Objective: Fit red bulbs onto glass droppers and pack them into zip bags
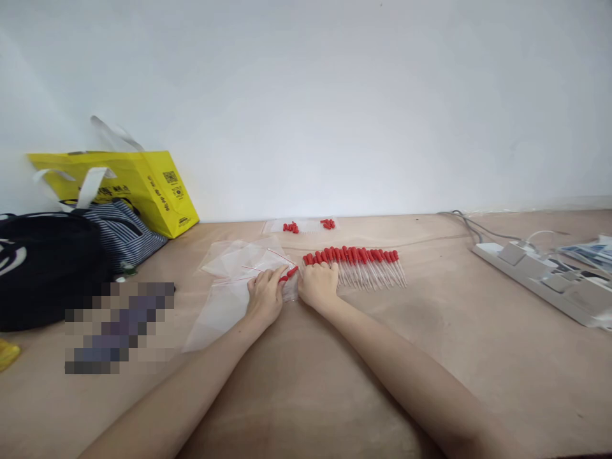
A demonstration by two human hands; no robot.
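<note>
Touching red bulb (292, 271): left hand (266, 296), loosely bent | right hand (319, 282), curled

Site type: home or small office, not distinguishable; indicated by plain wall (335, 108), wood-toned desk (454, 312), power strip (528, 277) and shopping bag (153, 191).

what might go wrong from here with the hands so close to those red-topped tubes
The right hand is at one end of the row of red-topped tubes, so a sideways move might knock some askew. The thin clear bags overlap beside the left hand, so they could slide or crease.
</note>
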